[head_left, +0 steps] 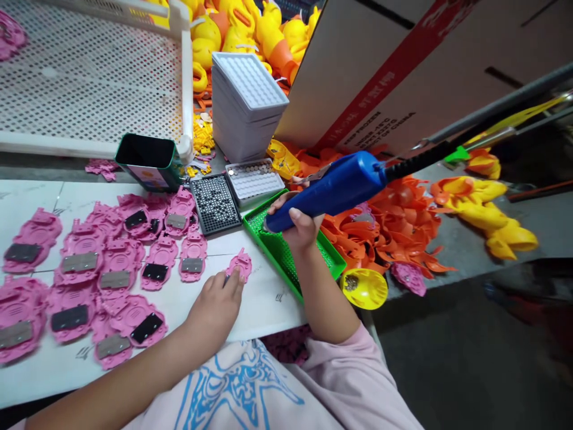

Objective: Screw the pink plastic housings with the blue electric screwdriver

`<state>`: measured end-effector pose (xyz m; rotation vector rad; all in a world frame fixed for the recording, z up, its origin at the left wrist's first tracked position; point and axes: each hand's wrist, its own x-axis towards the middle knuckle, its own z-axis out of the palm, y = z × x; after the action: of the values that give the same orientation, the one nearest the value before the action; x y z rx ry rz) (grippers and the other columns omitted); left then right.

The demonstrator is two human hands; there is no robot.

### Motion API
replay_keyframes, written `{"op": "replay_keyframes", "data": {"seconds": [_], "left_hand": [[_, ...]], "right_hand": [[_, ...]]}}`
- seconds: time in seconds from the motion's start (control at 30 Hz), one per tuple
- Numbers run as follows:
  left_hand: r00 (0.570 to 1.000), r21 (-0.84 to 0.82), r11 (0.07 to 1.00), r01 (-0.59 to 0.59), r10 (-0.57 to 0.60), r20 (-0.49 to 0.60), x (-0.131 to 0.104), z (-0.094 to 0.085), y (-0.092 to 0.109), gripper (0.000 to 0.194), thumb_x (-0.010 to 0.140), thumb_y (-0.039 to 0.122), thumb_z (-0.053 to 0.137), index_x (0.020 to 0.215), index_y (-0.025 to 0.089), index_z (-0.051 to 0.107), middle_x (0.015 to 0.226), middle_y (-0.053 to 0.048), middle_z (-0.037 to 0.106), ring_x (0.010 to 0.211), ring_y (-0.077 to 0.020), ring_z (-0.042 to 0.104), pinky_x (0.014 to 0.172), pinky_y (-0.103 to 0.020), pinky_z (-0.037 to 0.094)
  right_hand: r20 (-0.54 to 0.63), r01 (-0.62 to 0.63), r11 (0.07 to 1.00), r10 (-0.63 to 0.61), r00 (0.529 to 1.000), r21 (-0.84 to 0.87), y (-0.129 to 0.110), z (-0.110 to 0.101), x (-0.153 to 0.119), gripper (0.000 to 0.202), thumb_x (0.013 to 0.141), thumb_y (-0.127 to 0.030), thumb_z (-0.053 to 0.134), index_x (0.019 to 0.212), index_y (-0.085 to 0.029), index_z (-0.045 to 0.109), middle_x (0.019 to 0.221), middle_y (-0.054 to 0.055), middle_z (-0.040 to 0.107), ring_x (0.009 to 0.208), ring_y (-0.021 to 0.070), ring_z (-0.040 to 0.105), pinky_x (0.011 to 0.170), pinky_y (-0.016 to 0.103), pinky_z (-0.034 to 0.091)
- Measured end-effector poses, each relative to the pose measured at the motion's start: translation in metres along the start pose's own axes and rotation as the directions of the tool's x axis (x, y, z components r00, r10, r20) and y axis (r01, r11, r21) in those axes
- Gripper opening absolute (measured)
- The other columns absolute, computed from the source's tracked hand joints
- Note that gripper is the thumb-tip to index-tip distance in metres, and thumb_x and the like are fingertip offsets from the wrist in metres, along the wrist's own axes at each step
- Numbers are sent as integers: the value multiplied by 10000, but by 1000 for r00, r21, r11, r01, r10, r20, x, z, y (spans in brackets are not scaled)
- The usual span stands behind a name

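Note:
My right hand (304, 230) is wrapped round a blue electric screwdriver (333, 188), which has a black cable at its rear. The tool's front end is over the green tray (324, 254); its bit is hidden. On the white table, my left hand (217, 307) has its fingers pressed onto a small pink plastic part (242, 263), partly covering it. Left of this hand lie several pink plastic parts (120, 257) with a black or grey rectangular plate on each, held by small screws.
Behind are a black perforated tray (215, 203), a stack of white trays (248, 104), a dark green bin (147, 161) and a white crate (89, 77). Orange parts (389, 221), a yellow bowl (364, 288) and a large carton (380, 71) stand right.

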<state>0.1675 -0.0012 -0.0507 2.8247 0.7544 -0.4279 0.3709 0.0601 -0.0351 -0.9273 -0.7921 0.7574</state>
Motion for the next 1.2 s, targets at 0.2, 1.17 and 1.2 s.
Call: {"op": "replay_keyframes", "data": {"seconds": [0.2, 1.17, 1.2], "left_hand": [[998, -57, 998, 15, -11, 64, -1, -6, 1, 457, 886, 69, 488, 1339, 99, 536, 1408, -182, 508, 1094, -302, 569, 919, -447, 485], [998, -82, 997, -10, 15, 61, 0, -8, -3, 515, 808, -18, 480, 1306, 88, 561, 1359, -192, 547, 1068, -285, 568, 895, -420, 483], [998, -79, 997, -11, 15, 54, 0, -8, -3, 511, 810, -16, 479, 1303, 88, 563, 1356, -191, 550, 1066, -286, 566, 894, -420, 480]], "right_hand": [[-31, 96, 994, -98, 995, -56, -24, -4, -1, 386, 637, -452, 558, 984, -289, 518, 624, -46, 517, 508, 144, 543, 545, 313, 482], [-54, 50, 996, -54, 997, -68, 1, 0, 0, 415, 609, -414, 624, 986, -274, 525, 634, -51, 555, 522, 140, 568, 539, 297, 479], [-50, 52, 996, -55, 997, -69, 1, 0, 1, 412, 610, -425, 630, 979, -275, 522, 638, -52, 555, 522, 137, 568, 538, 295, 481]]}}
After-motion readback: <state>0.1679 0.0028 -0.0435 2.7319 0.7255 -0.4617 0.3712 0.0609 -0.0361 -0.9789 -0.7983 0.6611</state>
